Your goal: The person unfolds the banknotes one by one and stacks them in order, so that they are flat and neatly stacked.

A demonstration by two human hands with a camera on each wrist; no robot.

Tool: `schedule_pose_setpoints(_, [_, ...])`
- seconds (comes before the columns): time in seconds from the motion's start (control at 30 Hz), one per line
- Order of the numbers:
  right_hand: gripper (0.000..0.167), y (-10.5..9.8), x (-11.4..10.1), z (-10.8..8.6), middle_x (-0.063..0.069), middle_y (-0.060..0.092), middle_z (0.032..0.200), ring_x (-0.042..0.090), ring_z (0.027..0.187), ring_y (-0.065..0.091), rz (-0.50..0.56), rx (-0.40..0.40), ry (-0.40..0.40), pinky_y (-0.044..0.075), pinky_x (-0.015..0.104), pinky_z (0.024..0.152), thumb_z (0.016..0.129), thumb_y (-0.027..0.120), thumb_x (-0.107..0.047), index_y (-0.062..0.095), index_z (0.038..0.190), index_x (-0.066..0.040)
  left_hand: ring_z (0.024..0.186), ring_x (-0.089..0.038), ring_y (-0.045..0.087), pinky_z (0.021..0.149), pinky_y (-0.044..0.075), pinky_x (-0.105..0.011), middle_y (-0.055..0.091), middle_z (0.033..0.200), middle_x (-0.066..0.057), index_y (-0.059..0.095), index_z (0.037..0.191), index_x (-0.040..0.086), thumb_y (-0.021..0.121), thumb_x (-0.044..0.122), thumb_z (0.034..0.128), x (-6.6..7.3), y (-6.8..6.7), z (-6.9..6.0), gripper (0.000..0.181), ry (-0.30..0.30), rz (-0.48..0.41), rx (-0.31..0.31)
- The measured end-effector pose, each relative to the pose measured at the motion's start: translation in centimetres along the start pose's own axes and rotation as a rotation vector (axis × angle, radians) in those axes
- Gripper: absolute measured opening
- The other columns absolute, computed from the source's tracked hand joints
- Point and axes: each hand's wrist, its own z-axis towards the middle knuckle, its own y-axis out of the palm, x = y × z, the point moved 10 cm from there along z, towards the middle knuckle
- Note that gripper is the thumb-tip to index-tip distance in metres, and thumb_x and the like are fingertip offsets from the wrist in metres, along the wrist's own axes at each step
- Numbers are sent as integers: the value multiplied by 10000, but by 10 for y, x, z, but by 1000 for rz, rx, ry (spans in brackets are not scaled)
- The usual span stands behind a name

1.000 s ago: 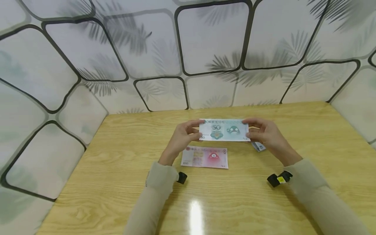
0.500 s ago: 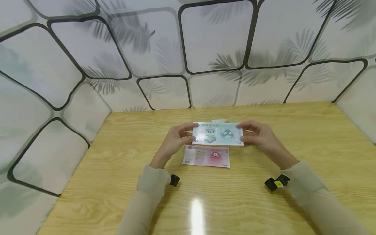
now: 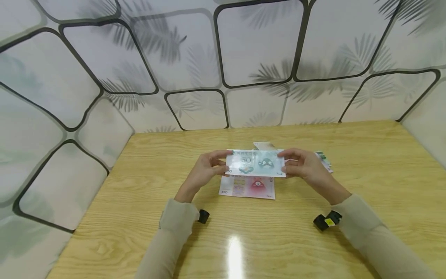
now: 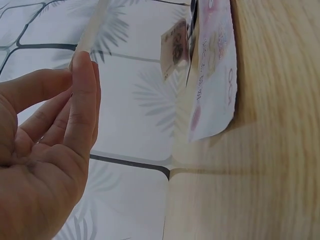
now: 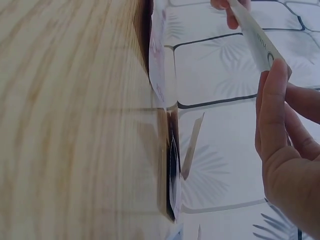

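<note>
A teal play banknote marked 50 (image 3: 255, 163) is held level above the table, facing me. At its left end my left hand (image 3: 205, 170) pinches it between thumb and fingers; my right hand (image 3: 304, 167) pinches the right end likewise. Just below it in the head view lies a pink banknote marked 100 (image 3: 246, 188), its upper edge covered by the held one. In the left wrist view, the left hand (image 4: 55, 125) grips the held note's edge (image 4: 95, 27). The right wrist view shows the right hand (image 5: 282, 125) on the other end of that note (image 5: 255, 37).
Behind the held note, a pale banknote (image 3: 264, 145) lies partly hidden. Green-printed paper (image 3: 324, 159) shows beyond my right hand. The wooden table (image 3: 271, 236) meets a patterned wall (image 3: 258, 46) at the back. Black wrist cameras (image 3: 203, 216) hang under both sleeves.
Both hands have brought the 50 note left and lower, so it now overlaps the pink note's upper edge in the head view. The pale note and the green-printed paper behind show more.
</note>
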Motion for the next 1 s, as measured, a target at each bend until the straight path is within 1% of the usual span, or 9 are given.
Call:
schedule_pose_setpoints(0.1, [350, 1, 4, 0, 59, 660, 990, 127, 819, 652, 2, -12, 11, 619, 352, 751, 967, 639, 43, 535, 1293, 111, 992, -215, 643, 865, 593, -479, 561, 1375, -220, 576, 1390, -45, 620, -94, 946, -1, 0, 0, 449, -10, 6, -2])
schedule_pose_setpoints(0.17, [323, 2, 5, 1, 64, 643, 1013, 129, 815, 651, 13, -30, 10, 618, 352, 753, 969, 641, 38, 558, 1278, 80, 990, -215, 647, 843, 604, -418, 567, 1368, -225, 576, 1384, -54, 620, -97, 945, -2, 0, 0, 444, -18, 16, -4])
schedule_pose_setpoints(0.23, [306, 4, 6, 1, 65, 636, 1033, 131, 816, 655, 19, -48, 8, 618, 344, 750, 969, 646, 32, 575, 1265, 62, 988, -219, 652, 834, 606, -397, 574, 1368, -226, 580, 1379, -58, 618, -97, 946, -3, 0, 0, 437, -26, 27, -7])
schedule_pose_setpoints(0.33, [308, 5, 7, 0, 58, 643, 1039, 134, 818, 659, 19, -63, 13, 617, 339, 749, 965, 656, 23, 577, 1259, 67, 985, -225, 658, 845, 603, -430, 584, 1361, -227, 582, 1376, -61, 614, -91, 952, -5, 0, -1, 426, -34, 39, -17])
schedule_pose_setpoints(0.47, [343, 7, 8, 0, 62, 658, 1014, 138, 809, 658, -1, -78, 17, 616, 338, 747, 966, 652, 24, 539, 1272, 129, 958, -211, 665, 851, 597, -481, 604, 1330, -233, 577, 1375, -70, 608, -91, 955, -7, 0, 0, 422, -36, 42, -34])
schedule_pose_setpoints(0.63, [376, 8, 10, 0, 68, 608, 1089, 127, 796, 647, -25, -87, 8, 615, 329, 738, 958, 646, 45, 507, 1279, 180, 895, -180, 672, 809, 603, -491, 633, 1262, -242, 577, 1366, -84, 610, -96, 952, -9, 1, 1, 416, -38, 56, -59])
schedule_pose_setpoints(0.7, [377, 9, 11, 1, 67, 607, 1081, 118, 791, 646, -32, -86, 3, 616, 326, 730, 952, 646, 53, 506, 1274, 189, 872, -172, 673, 796, 603, -494, 638, 1250, -247, 578, 1362, -87, 612, -99, 949, -10, 1, 1, 414, -42, 63, -69])
schedule_pose_setpoints(0.83, [371, 10, 12, 3, 87, 628, 1056, 114, 783, 647, -46, -88, -10, 617, 320, 712, 943, 645, 68, 509, 1260, 206, 852, -169, 680, 792, 607, -483, 628, 1276, -251, 578, 1363, -85, 616, -94, 948, -11, 0, 1, 417, -50, 65, -86])
schedule_pose_setpoints(1.0, [389, 15, 19, 2, 208, 595, 1142, 131, 814, 655, -52, -122, 52, 616, 314, 741, 936, 645, 62, 506, 1266, 213, 884, -177, 682, 792, 616, -428, 565, 1383, -237, 575, 1368, -81, 620, -80, 946, -17, 4, 0, 425, -67, 62, -120])
